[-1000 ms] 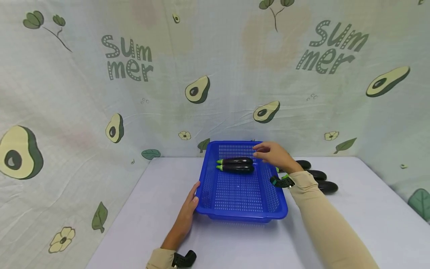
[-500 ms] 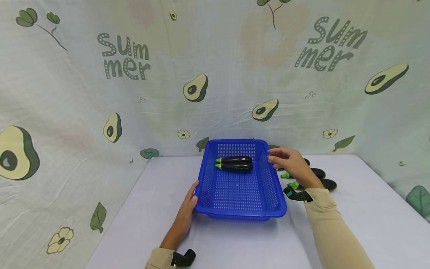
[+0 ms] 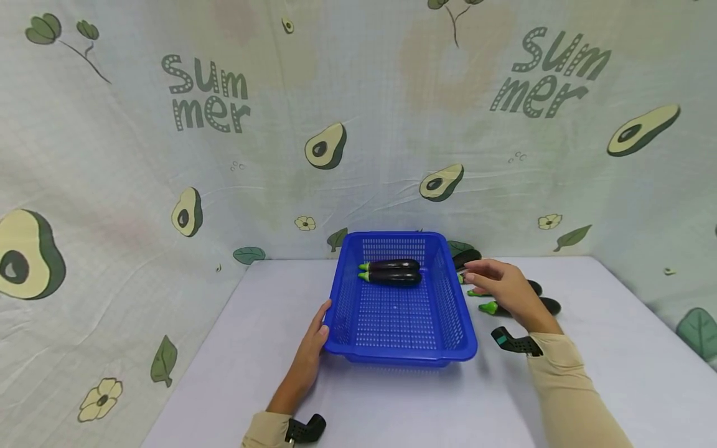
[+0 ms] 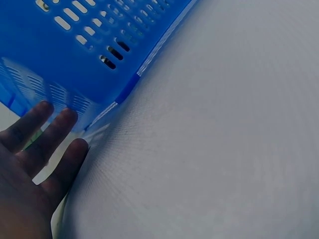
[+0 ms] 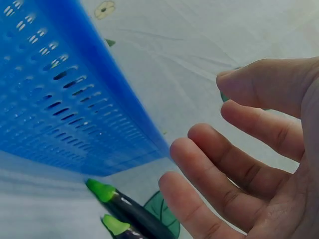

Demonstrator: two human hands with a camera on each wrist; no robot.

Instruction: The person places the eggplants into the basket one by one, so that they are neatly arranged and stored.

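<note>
A blue perforated plastic basket (image 3: 394, 311) sits mid-table, with two dark eggplants (image 3: 393, 277) lying side by side toward its back. My left hand (image 3: 310, 348) rests against the basket's left side, its extended fingers touching the wall in the left wrist view. To the right of the basket my right hand (image 3: 504, 289) hovers over several more eggplants (image 3: 550, 307), partly covering them. Its fingers are loosely bent, with nothing between them in the right wrist view. There, a green-stemmed eggplant (image 5: 137, 214) lies below the fingers, apart from them.
The basket's right rim (image 3: 462, 298) stands between the right hand and the eggplants inside. A white tabletop (image 3: 381, 410) carries everything. Behind it hangs a cloth (image 3: 370, 205) printed with avocados and lettering.
My right hand has moved from above the basket's back right, out over the rim and down to the right, toward the eggplants on the table. The left hand keeps its place.
</note>
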